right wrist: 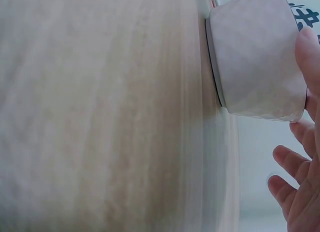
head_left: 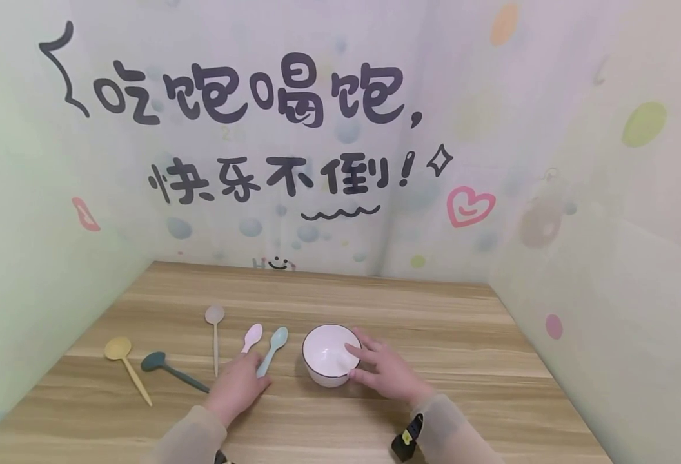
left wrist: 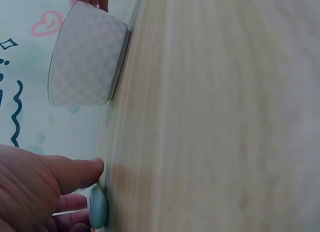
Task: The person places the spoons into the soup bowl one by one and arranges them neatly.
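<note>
In the head view, a white bowl (head_left: 324,351) with a dark rim stands upright on the wooden table. My right hand (head_left: 389,372) holds its right side, thumb at the outer wall and a finger reaching over the rim. In the right wrist view the other fingers (right wrist: 287,164) are spread beside the bowl (right wrist: 257,56). Left of the bowl, my left hand (head_left: 236,386) pinches the handle end of a light blue spoon (head_left: 273,348). The left wrist view shows that handle end (left wrist: 98,207) between thumb and fingers. A pink spoon (head_left: 252,336) lies partly hidden under the same hand.
Further left on the table (head_left: 433,309) lie a beige spoon (head_left: 215,316), a dark teal spoon (head_left: 155,361) and a yellow spoon (head_left: 118,348). The teal handle points toward my left hand. Printed walls (head_left: 340,245) border the table at the back and both sides.
</note>
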Demonstrator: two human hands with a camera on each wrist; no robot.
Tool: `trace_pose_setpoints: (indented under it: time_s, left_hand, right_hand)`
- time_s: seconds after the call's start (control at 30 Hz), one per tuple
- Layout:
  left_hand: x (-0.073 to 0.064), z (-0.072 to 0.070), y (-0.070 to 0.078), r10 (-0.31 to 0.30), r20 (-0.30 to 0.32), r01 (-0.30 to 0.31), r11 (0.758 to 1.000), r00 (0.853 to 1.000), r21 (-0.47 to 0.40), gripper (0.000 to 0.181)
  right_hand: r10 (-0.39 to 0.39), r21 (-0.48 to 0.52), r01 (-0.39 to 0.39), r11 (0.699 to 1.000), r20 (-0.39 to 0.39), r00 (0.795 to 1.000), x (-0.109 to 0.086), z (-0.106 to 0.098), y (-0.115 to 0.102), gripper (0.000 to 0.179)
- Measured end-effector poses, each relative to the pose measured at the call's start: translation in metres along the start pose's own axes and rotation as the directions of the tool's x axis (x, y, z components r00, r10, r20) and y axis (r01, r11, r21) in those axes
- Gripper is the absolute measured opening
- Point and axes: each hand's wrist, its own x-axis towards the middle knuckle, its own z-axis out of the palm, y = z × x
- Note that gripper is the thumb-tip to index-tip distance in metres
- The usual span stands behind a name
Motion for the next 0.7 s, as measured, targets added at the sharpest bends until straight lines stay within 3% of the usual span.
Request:
trace_pose_setpoints:
  time_s: [0.53,0.7]
  left_hand:
    - [0.006,0.0044,-0.0015,-0.059,0.023,0.06,0.997,0.998,-0.044,0.022]
    - [0.0103,0.0082,-0.0063,-0.049,-0.014,0.049,0.998,0.999,-0.05,0.024]
  right_hand:
    - [0.035,0.025,-0.035,0.999,-0.011,0.999,-0.0006,0.0017,-0.0025,0.056]
    - [0.055,0.037,-0.054,0.998,-0.006,0.998,-0.0013,0.0024,-0.0024,0.057]
